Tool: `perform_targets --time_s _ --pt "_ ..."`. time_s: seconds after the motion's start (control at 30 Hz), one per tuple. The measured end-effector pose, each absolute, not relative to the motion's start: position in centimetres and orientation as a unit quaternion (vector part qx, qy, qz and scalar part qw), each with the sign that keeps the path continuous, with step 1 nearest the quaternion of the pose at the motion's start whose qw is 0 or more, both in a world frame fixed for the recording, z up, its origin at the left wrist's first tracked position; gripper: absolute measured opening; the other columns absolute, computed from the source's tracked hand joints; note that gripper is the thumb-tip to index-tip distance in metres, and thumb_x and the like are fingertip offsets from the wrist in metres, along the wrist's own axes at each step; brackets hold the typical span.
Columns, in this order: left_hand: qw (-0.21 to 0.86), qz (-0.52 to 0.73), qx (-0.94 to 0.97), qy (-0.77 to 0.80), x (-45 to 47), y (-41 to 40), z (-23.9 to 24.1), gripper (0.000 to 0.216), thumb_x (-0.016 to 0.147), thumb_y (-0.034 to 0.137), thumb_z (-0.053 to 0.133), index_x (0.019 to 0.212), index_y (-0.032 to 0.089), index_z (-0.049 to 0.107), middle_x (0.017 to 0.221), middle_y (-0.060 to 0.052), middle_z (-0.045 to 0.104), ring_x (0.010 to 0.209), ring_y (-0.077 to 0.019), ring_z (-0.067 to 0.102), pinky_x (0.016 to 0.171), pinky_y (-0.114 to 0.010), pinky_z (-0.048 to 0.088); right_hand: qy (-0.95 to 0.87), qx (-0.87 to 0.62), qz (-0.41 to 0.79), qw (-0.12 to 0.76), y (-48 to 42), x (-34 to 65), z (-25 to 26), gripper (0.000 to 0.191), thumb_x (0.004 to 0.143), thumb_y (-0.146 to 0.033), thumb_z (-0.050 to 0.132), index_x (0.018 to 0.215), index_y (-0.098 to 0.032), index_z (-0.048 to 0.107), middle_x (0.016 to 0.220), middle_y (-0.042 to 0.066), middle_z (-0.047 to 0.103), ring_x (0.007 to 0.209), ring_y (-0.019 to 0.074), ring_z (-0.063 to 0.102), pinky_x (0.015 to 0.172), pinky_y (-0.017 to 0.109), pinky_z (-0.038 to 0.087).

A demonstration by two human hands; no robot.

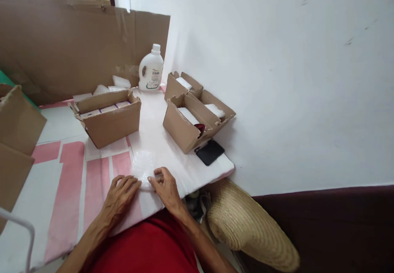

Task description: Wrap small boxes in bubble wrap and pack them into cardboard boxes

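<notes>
A small round clear plastic lid or dish (pixel 143 167) lies on the white and pink tabletop (pixel 70 174) near its front edge. My left hand (pixel 120 194) rests flat beside it, fingers stretched toward its near left rim. My right hand (pixel 166 187) lies at its near right rim, fingertips pressing on the edge. Neither hand has lifted it.
A cardboard box (pixel 111 119) of white packets stands at back left, a divided cardboard box (pixel 192 115) at right. A white bottle (pixel 150 70) stands by a cardboard sheet (pixel 61 47). A black phone (pixel 209 152) lies near the table edge; a straw hat (pixel 249 224) is below.
</notes>
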State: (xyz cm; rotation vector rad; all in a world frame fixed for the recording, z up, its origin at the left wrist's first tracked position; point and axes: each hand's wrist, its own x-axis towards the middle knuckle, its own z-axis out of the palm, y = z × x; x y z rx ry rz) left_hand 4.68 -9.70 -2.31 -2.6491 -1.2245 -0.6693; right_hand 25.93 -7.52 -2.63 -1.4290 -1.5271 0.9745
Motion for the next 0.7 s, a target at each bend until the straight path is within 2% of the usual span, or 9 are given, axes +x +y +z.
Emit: perform_targets --time_s 0.1,0.13,0.2,0.27,0.33,0.4,0.47,0.57,0.7 --pt "0.014 -0.246 -0.877 -0.413 4.9 -9.4 -1.3 0.033 0.097 0.011 0.041 0.114 0.021 0.067 0.100 -0.005 0.075 0.102 -0.0208 0.066 0.097 -0.040 0.042 -0.675 -0.522 0.330 0.403 -8.5 26.7 -1.8 0.059 0.073 -0.030 0.085 0.124 -0.019 0.057 0.120 0.012 0.062 0.099 0.0244 0.066 0.080 0.037 0.059" --pt "-0.019 -0.255 -0.872 -0.417 4.9 -9.3 -1.0 0.031 0.097 0.013 0.042 0.112 0.022 0.068 0.096 -0.004 0.075 0.097 -0.0202 0.066 0.094 -0.039 0.044 -0.710 -0.493 0.309 0.396 -8.8 27.0 -1.5 0.064 0.070 -0.028 0.088 0.126 -0.020 0.058 0.128 0.013 0.060 0.110 0.0271 0.062 0.090 0.040 0.057" --pt "-0.104 -0.279 -0.849 -0.437 5.2 -9.0 -0.3 0.027 0.097 0.020 0.046 0.111 0.024 0.069 0.091 -0.002 0.074 0.089 -0.0183 0.067 0.088 -0.035 0.047 -0.755 -0.446 0.292 0.382 -9.2 27.5 -1.3 0.052 0.074 -0.024 0.085 0.121 -0.022 0.063 0.126 0.010 0.064 0.116 0.0279 0.059 0.101 0.044 0.051" --pt "-0.173 -0.302 -0.815 -0.464 5.4 -8.4 0.2 0.024 0.098 0.028 0.049 0.111 0.025 0.069 0.095 -0.002 0.075 0.087 -0.0166 0.068 0.084 -0.032 0.051 -0.749 -0.446 0.294 0.390 -9.1 27.6 -1.3 0.024 0.085 -0.019 0.073 0.108 -0.021 0.067 0.107 0.007 0.070 0.104 0.0246 0.062 0.096 0.041 0.051" --pt "-0.196 -0.319 -0.786 -0.492 5.6 -7.4 0.6 0.024 0.099 0.034 0.051 0.113 0.025 0.068 0.102 -0.002 0.076 0.091 -0.0162 0.070 0.080 -0.029 0.053 -0.707 -0.488 0.311 0.407 -8.4 27.3 -1.6 0.012 0.089 -0.017 0.064 0.100 -0.021 0.068 0.092 0.004 0.069 0.088 0.0209 0.063 0.084 0.035 0.052" --pt "-0.181 -0.330 -0.772 -0.512 5.8 -6.3 0.7 0.028 0.100 0.036 0.049 0.118 0.024 0.066 0.108 -0.004 0.075 0.096 -0.0174 0.070 0.082 -0.030 0.054 -0.659 -0.529 0.343 0.412 -7.3 26.8 -1.8 0.014 0.090 -0.020 0.063 0.103 -0.021 0.068 0.083 0.000 0.066 0.076 0.0178 0.062 0.073 0.030 0.050" --pt "-0.158 -0.345 -0.755 -0.534 6.0 -5.5 0.6 0.034 0.100 0.037 0.048 0.126 0.021 0.063 0.116 -0.008 0.073 0.108 -0.0218 0.067 0.091 -0.037 0.053 -0.630 -0.548 0.370 0.407 -6.0 26.4 -2.0 0.020 0.089 -0.024 0.064 0.108 -0.020 0.066 0.078 -0.002 0.062 0.069 0.0158 0.061 0.068 0.027 0.049" --pt "-0.101 -0.347 -0.760 -0.540 6.1 -5.6 -0.2 0.041 0.099 0.035 0.050 0.135 0.019 0.057 0.130 -0.014 0.066 0.123 -0.0269 0.060 0.104 -0.046 0.046 -0.627 -0.559 0.373 0.395 -4.3 26.0 -2.4 0.025 0.087 -0.026 0.065 0.111 -0.019 0.064 0.078 -0.003 0.061 0.070 0.0157 0.061 0.071 0.027 0.049" --pt "0.002 -0.257 -0.844 -0.471 6.7 -7.1 -2.7 0.051 0.099 0.030 0.046 0.150 0.025 0.044 0.149 -0.012 0.055 0.139 -0.0262 0.049 0.113 -0.044 0.038 -0.642 -0.573 0.345 0.375 -3.7 26.0 -2.8 0.032 0.089 -0.025 0.063 0.120 -0.018 0.059 0.083 0.000 0.064 0.070 0.0170 0.063 0.073 0.030 0.054"
